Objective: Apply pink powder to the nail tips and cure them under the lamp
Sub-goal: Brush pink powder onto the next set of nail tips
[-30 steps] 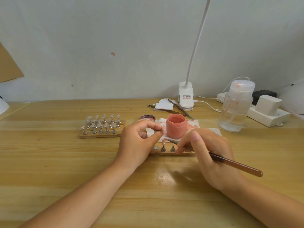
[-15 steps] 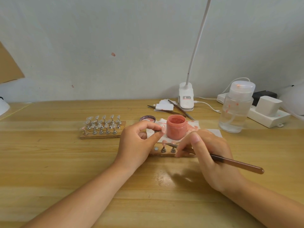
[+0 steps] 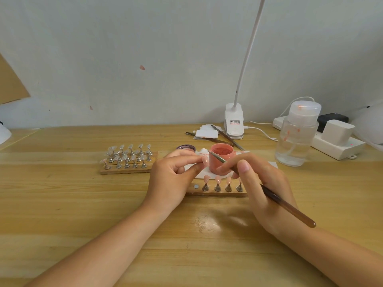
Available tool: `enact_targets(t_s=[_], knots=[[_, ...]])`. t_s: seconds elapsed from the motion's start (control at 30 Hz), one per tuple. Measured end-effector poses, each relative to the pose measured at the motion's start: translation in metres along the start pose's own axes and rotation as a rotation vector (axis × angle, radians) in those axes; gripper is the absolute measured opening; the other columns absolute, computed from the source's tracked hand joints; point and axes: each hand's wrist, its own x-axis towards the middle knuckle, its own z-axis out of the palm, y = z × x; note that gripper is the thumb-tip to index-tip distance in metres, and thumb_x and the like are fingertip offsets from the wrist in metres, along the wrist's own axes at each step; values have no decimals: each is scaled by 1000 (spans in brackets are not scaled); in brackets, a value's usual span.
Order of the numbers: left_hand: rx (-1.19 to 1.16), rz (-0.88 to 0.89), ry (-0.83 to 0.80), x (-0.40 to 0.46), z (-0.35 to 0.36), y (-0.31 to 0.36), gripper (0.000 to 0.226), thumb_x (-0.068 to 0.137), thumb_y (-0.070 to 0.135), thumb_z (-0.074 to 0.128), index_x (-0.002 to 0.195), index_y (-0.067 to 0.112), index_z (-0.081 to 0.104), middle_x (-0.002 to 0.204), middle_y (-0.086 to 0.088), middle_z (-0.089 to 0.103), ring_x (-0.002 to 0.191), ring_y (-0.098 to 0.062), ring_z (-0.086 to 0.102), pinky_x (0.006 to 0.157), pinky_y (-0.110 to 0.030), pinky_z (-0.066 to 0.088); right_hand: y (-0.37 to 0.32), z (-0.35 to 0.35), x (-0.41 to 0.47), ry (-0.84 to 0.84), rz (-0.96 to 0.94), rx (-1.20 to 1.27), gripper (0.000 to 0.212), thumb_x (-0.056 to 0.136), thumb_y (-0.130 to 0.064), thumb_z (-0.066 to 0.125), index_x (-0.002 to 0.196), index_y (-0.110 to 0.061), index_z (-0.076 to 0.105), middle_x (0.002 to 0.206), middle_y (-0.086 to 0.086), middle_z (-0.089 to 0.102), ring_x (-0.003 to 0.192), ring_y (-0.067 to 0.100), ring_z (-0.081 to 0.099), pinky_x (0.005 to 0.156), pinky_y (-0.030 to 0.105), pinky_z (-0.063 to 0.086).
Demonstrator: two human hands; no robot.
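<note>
The right hand (image 3: 263,183) has lifted its brush (image 3: 269,193) from the row of pink nail tips (image 3: 221,180) to the rim of the powder jar (image 3: 221,160), likely reloading. The left hand (image 3: 172,179) pinches one nail tip (image 3: 205,161) just beside the jar. Clear tips wait on the rack (image 3: 128,162) toward the desk's left; the clip lamp (image 3: 234,125) stands at the back edge behind loose tools.

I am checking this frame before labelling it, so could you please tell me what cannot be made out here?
- Lamp: its head is cut off by the top edge of the head view.
- Nail tip in the left hand: mostly hidden by the fingers.
- Brush bristles: too small to show any powder.
- Label on the lamp's clip: too small to read.
</note>
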Motion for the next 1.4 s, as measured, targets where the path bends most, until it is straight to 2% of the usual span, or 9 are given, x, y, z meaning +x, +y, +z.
enact_targets(t_s=[0.2, 0.33, 0.47, 0.6, 0.73, 0.9, 1.0, 1.17, 1.4], knots=[[-13, 0, 5, 1, 1, 1, 24, 74, 11, 71, 72, 35, 69, 80, 30, 64, 41, -4, 29, 47, -9, 30, -1, -2, -2, -39, -4, 33, 44, 94, -36, 30, 73, -17, 63, 73, -9, 65, 70, 9, 59, 65, 27, 45], [-32, 45, -8, 0, 1, 2, 20, 73, 15, 69, 72, 35, 68, 78, 30, 65, 41, -2, 34, 46, -11, 30, -1, -1, 0, -23, 16, 21, 40, 93, -37, 32, 81, -17, 64, 81, -11, 67, 78, 8, 60, 69, 24, 46], [-27, 35, 0, 1, 1, 1, 25, 73, 12, 71, 71, 37, 69, 75, 27, 66, 45, -5, 28, 46, -12, 29, -2, -2, -2, -76, 45, 63, 44, 92, -40, 29, 69, -21, 62, 69, -10, 65, 68, 10, 58, 65, 30, 45], [-42, 29, -9, 0, 0, 2, 25, 71, 20, 70, 68, 44, 69, 76, 30, 66, 46, -5, 28, 46, -12, 31, -2, -3, -1, -23, 8, 30, 43, 93, -37, 30, 79, -15, 65, 79, -10, 66, 76, 10, 61, 67, 30, 47], [-47, 0, -6, 0, 0, 0, 16, 67, 33, 69, 65, 48, 69, 55, 10, 59, 46, -7, 26, 45, -18, 25, -2, -2, -2, -82, 44, 75, 44, 92, -38, 30, 72, -18, 63, 72, -9, 66, 68, 10, 59, 63, 27, 46], [-48, -19, -11, 0, 0, -1, 14, 67, 31, 70, 63, 45, 70, 42, 16, 46, 47, -8, 27, 44, -14, 23, -3, -2, -1, -24, 17, 19, 38, 92, -37, 31, 82, -19, 64, 81, -8, 67, 76, 11, 61, 69, 35, 47], [-39, -20, -19, 0, 0, -2, 12, 66, 34, 69, 67, 45, 71, 46, 3, 42, 46, -7, 24, 45, -18, 21, -2, -1, -1, -66, 47, 26, 40, 93, -38, 30, 77, -22, 63, 78, -9, 67, 74, 12, 60, 70, 37, 46], [-55, -13, -23, 0, 0, 0, 22, 71, 17, 72, 67, 39, 70, 69, 24, 67, 43, -5, 26, 44, -12, 28, -1, -3, -2, -26, 24, 77, 45, 94, -34, 28, 79, -14, 65, 77, -5, 67, 77, 15, 62, 68, 38, 48], [-24, -27, -25, 0, 0, 2, 20, 75, 6, 70, 72, 26, 70, 81, 14, 65, 38, -3, 28, 45, -8, 28, -1, -2, -2, -51, 27, 42, 46, 93, -38, 29, 71, -17, 65, 72, -8, 66, 73, 11, 61, 67, 32, 47]])
